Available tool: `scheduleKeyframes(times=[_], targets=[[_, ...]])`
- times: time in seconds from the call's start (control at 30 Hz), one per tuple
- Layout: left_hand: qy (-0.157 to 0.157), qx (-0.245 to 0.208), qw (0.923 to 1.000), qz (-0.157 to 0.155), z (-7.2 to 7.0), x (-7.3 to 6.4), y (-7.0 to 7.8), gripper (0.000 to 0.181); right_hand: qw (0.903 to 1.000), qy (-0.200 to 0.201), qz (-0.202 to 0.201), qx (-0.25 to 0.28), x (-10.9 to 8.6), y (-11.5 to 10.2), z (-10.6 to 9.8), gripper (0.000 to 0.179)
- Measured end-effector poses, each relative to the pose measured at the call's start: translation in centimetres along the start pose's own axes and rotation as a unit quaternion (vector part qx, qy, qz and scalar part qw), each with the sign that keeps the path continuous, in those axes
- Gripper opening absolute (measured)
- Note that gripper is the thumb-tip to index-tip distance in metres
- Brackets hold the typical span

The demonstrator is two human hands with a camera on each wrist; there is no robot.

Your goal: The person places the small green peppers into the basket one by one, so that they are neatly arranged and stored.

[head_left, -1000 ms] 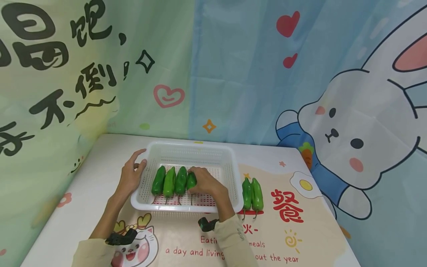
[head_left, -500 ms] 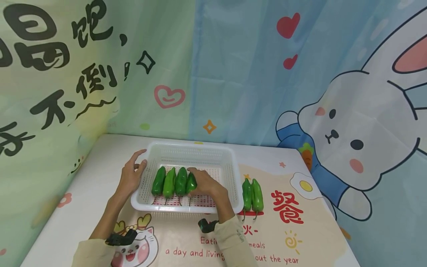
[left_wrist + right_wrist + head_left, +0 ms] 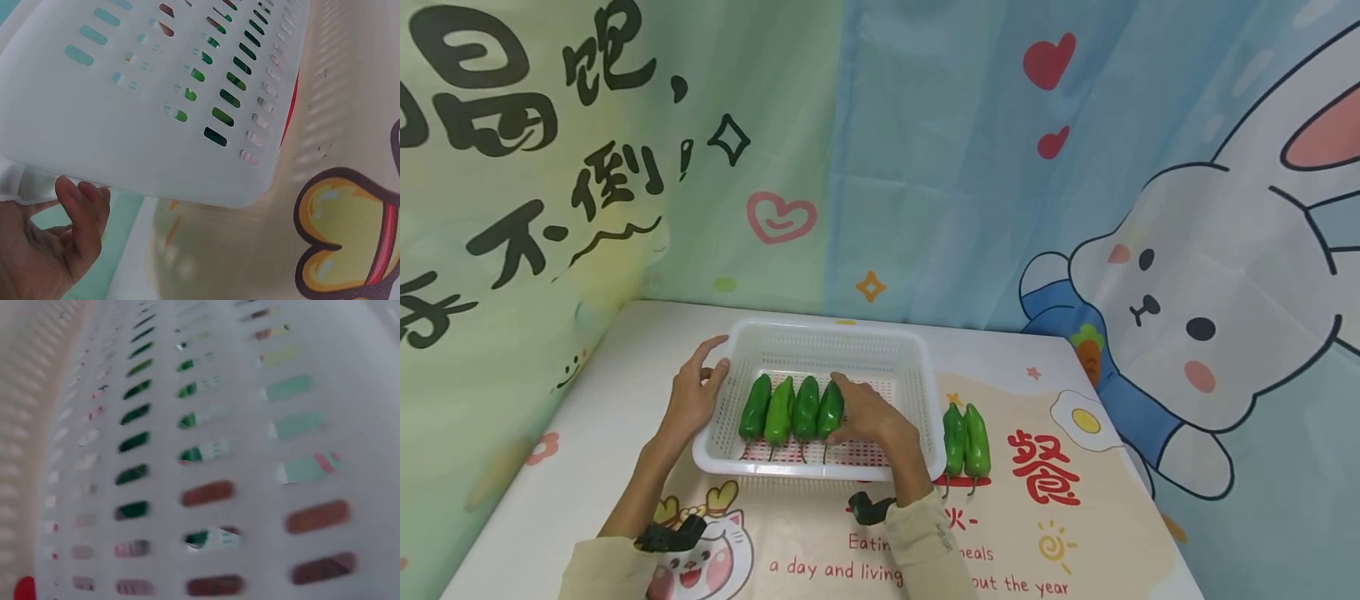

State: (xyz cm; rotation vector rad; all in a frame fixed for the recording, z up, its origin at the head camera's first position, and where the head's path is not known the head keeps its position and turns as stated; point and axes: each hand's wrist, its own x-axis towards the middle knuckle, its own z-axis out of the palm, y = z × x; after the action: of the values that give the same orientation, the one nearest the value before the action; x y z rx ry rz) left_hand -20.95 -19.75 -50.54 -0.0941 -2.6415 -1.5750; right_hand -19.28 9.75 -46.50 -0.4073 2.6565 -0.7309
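Note:
A white perforated plastic basket [image 3: 820,471] sits on the table with several green peppers [image 3: 780,410] in a row inside, stems toward me. My right hand [image 3: 868,412] is in the basket beside the rightmost pepper [image 3: 831,410]. Its index finger is at the pepper's far end and its thumb near the stem end, with the pepper's body showing uncovered. At the basket's left side, my left hand [image 3: 695,396] has its fingertips right at the rim; the left wrist view shows its fingers [image 3: 81,209] bent loosely at the basket wall. The right wrist view faces the basket's slotted wall [image 3: 250,456].
Two more green peppers [image 3: 966,442] lie on the table just right of the basket. Beneath is a printed mat [image 3: 1120,508] with lettering and cartoon drawings. A patterned curtain [image 3: 925,167] hangs behind the table.
My right hand's finger and thumb have eased off the rightmost pepper, shifting slightly right, so more of the pepper shows. Its stem now points nearly straight down. My left hand keeps its place.

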Motion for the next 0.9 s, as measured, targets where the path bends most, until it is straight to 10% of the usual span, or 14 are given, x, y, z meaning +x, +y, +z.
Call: scheduleKeyframes(times=[0.9], targets=[[-0.003, 0.002, 1.0000, -0.002, -0.1, 0.0, 0.1, 0.053, 0.9898, 0.116, -0.080, 0.019, -6.0, -0.2, -5.0, 0.091]])
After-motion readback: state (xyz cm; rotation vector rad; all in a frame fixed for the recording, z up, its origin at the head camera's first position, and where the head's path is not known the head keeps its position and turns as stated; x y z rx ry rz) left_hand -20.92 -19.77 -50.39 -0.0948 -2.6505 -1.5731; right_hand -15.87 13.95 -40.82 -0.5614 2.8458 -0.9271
